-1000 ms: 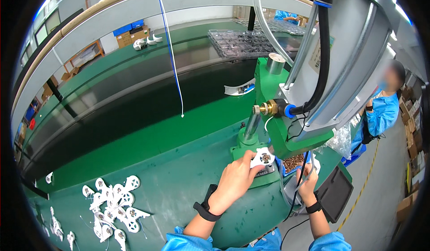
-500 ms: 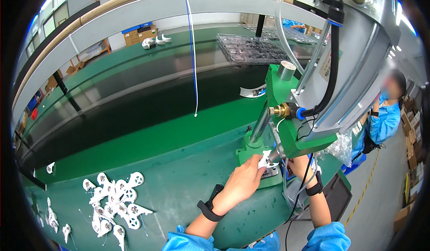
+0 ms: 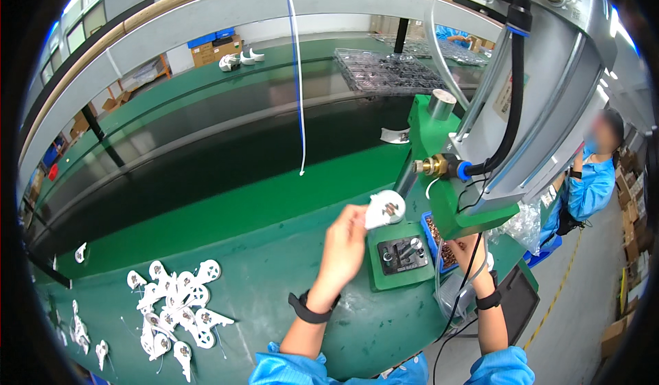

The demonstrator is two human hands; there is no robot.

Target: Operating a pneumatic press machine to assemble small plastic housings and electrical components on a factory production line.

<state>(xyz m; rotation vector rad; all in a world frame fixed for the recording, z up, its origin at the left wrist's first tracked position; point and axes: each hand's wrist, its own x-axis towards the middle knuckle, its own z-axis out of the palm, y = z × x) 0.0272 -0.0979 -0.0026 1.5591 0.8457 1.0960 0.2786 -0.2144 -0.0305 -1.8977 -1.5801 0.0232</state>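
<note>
My left hand (image 3: 345, 242) pinches a white plastic part (image 3: 384, 210) by its narrow end and holds it up, its round end showing small metal pieces. Below that part is the press's green base with a black fixture plate (image 3: 401, 254) bearing upright metal pins. My right hand (image 3: 468, 261) is at the blue bin (image 3: 427, 222) of small copper-coloured pieces (image 3: 449, 256). Its fingers look drawn together at the pieces, partly covered by the press and cables; what they hold is too small to make out. The green press head (image 3: 473, 217) stands above the bin.
Many similar white parts (image 3: 180, 302) lie piled at left on the green table (image 3: 274, 275). Beyond runs a dark green conveyor (image 3: 226, 193) with a curved white piece (image 3: 395, 136). Clear plastic trays (image 3: 384, 73) stand farther back. Cables (image 3: 449, 323) hang beside my right arm. A co-worker (image 3: 594, 172) is at right.
My left hand has lifted the white part off the fixture and moved left and up with it, uncovering the pins. My right hand has stayed near the bin.
</note>
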